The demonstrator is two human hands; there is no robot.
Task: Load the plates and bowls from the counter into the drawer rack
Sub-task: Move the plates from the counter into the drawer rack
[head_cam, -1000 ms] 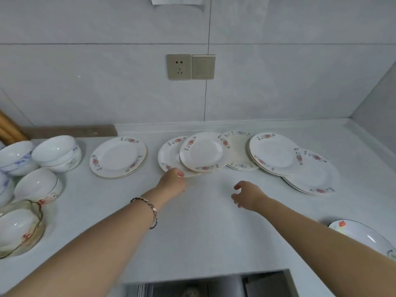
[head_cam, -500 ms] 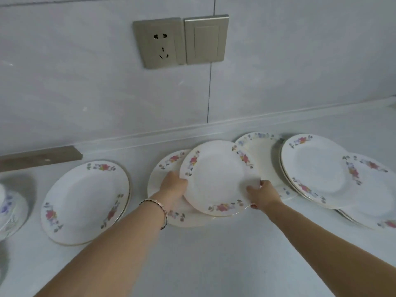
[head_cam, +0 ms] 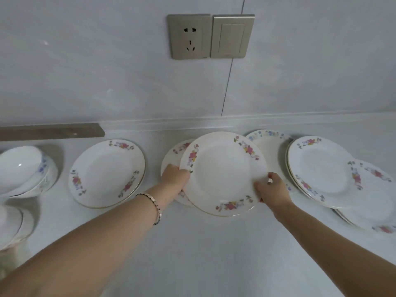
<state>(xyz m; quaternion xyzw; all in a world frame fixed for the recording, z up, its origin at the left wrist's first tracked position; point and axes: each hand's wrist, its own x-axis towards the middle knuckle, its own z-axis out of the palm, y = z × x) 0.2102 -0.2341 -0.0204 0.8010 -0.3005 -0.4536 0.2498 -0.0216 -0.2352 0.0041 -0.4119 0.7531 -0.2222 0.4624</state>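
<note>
**Two hands gripping a floral plate at the back of a kitchen counter**

A person is reaching both bare arms across a pale grey counter point(head_cam: 192, 254) toward a row of dishes along the tiled wall; the left hand point(head_cam: 174, 179) and the right hand point(head_cam: 272, 189) are each clamping one side of a round white china plate with pink flower sprays on its rim point(head_cam: 222, 172). The plate is overlapping a smaller floral plate beneath it point(head_cam: 173, 151) and a cream plate with a blue-flowered rim behind it point(head_cam: 267, 140); whether it is lifting clear or only tilting cannot be told. On the right hand, the thumb is pressing on the rim's top face and the other fingers are tucking out of sight underneath; the left hand's fingers are curling around the opposite edge, closed on it. To do this step well, the judgement is that the plate should be rising straight up, level, before travelling, so it is not dragging across its neighbours; even pressure from both sides should be keeping it from slipping. The drawer rack is not showing; a single floral plate point(head_cam: 107, 172) and stacked white bowls point(head_cam: 23, 170) are waiting to the left, more overlapping floral plates point(head_cam: 321, 168) to the right.
</note>
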